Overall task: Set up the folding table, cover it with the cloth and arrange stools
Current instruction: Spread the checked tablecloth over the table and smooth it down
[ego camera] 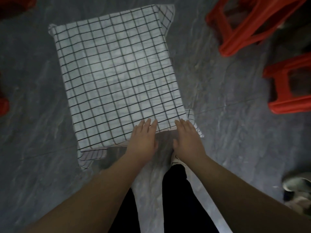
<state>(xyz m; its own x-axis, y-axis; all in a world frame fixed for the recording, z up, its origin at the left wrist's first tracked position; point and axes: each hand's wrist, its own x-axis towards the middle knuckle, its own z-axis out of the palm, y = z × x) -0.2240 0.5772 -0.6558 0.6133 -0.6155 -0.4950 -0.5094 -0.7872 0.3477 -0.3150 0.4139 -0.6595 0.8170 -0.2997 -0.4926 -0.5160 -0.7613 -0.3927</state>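
Note:
A white cloth with a black grid (116, 78) lies spread over the small table, hiding its top; the cloth's corners hang down at all sides. My left hand (144, 137) and my right hand (188, 137) lie flat with straight fingers on the cloth's near edge, side by side. Two red plastic stools (244, 26) (286, 84) stand on the floor to the right of the table.
The floor (33, 81) is grey and marbled. More red stool parts show at the left edge (4, 105) and the top left corner (16, 4). A light shoe (297, 184) lies at the lower right. My legs in black trousers (175, 199) stand below the table's near edge.

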